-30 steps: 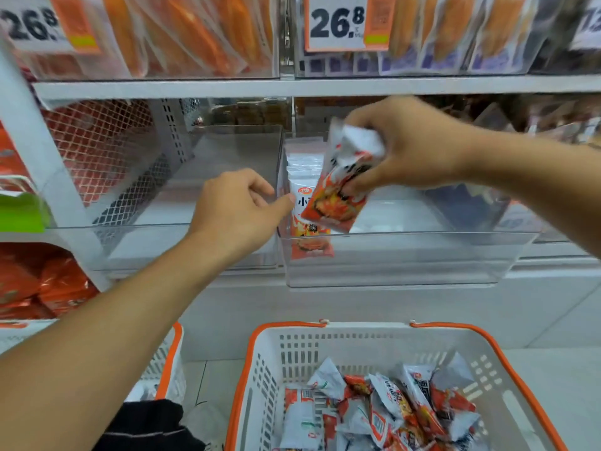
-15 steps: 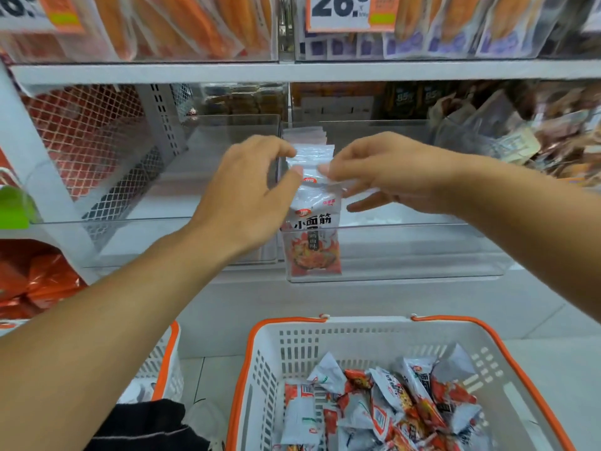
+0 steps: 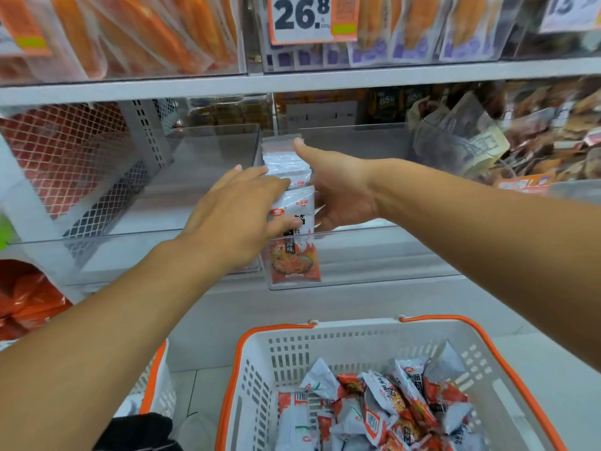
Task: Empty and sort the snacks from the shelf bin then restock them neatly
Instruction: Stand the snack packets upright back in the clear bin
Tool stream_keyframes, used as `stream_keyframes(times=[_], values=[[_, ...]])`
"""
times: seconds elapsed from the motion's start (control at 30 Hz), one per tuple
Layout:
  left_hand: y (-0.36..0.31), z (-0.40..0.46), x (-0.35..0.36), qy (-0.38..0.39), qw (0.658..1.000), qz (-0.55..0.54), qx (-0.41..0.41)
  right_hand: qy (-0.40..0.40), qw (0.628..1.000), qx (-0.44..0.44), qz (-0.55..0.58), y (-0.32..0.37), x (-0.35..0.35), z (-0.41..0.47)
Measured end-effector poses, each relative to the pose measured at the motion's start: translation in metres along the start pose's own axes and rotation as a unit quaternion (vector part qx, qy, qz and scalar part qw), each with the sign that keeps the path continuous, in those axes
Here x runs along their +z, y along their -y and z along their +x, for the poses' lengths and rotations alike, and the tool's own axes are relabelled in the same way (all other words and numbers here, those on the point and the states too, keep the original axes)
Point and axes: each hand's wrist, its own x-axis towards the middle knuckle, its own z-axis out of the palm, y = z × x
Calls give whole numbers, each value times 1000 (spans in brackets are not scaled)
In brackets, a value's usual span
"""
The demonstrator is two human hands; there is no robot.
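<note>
I was restocking: my left hand (image 3: 240,216) and right hand (image 3: 338,190), fingers straight, pressed the row of white-and-red snack packets (image 3: 292,222) upright in the clear plastic shelf bin (image 3: 374,262) (left corner). Next, I judged, another packet from the white orange-rimmed basket (image 3: 325,340).

Clear glossy plastic bin (image 3: 357,255); seemingly foil packets (image 3: 294,249).

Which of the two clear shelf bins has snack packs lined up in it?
The right clear bin: a row of packs stands at its left wall between both hands. The left clear bin shows none.

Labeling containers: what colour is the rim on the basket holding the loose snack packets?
Orange rim on a white slotted basket; head view, the only one.
</note>
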Motion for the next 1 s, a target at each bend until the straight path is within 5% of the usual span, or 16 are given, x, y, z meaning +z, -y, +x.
stream_keyframes(times=[0.1,0.2,0.27,0.33,0.4,0.47,0.57,0.63,0.8,0.93,1.0], values=[[1,-3,1,-11,1000,1,6,-72,994,-35,-68,-5,-7,-17],[-6,-8,-6,-97,995,-20,29,-178,958,-167,-150,-18,-23,-56],[-20,-18,-18,-216,971,-68,73,-141,951,-230,-153,-26,-44,-95],[-41,-35,-23,-248,950,-147,122,-36,966,-191,-171,-41,-62,-125],[-67,-50,-5,-142,964,-148,168,41,958,-70,-275,-71,-71,-120],[-87,-63,42,97,974,-78,188,104,921,84,-365,-126,-67,-89],[-98,-94,132,453,881,45,124,107,841,181,-499,-238,-54,-45],[-94,-124,188,546,835,51,35,92,778,169,-598,-307,-47,-39],[-105,-191,275,518,801,-192,-232,107,831,170,-518,-395,-38,-39],[-124,-203,299,394,804,-317,-312,71,870,138,-468,-407,-25,-28],[-129,-194,303,329,814,-368,-307,93,846,131,-508,-414,-14,-22]])
